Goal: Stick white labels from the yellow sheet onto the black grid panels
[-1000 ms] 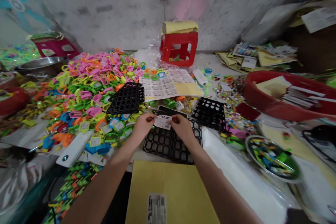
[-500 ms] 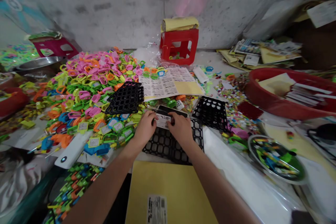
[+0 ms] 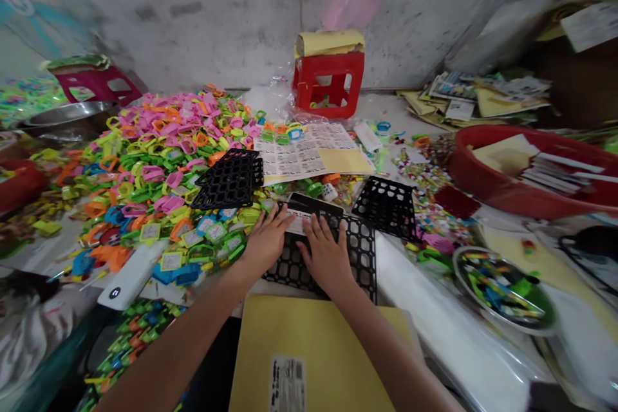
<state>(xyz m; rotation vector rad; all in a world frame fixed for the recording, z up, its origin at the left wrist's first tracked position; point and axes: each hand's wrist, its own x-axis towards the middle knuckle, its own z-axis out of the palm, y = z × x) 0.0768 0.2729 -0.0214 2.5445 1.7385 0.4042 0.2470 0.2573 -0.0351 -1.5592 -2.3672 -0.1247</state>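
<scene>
A white printed label [image 3: 297, 221] lies at the top of a black plastic grid [image 3: 363, 256], against a flat black piece [image 3: 316, 204]. My left hand [image 3: 264, 238] rests with fingers spread on the label's left side. Fingers stretched out, my right hand [image 3: 328, 251] lies flat across the label's right end and the grid. Neither hand grips anything. Part of the label is hidden under the fingers. Close to me is a yellow sheet [image 3: 328, 354] with a similar printed label [image 3: 288, 381] on it.
A heap of coloured plastic watch-like toys [image 3: 183, 141] spreads to the left. Further black grids [image 3: 229, 180] lie beyond my hands, near a printed sticker sheet [image 3: 290, 164]. At right are a red basin [image 3: 506, 196] and a bowl [image 3: 506, 318] of small parts. A red stool [image 3: 328, 71] stands behind.
Both hands have gone from curled fingers at the label's edges to flat, spread fingers on it. The right hand has come down lower over the grid.
</scene>
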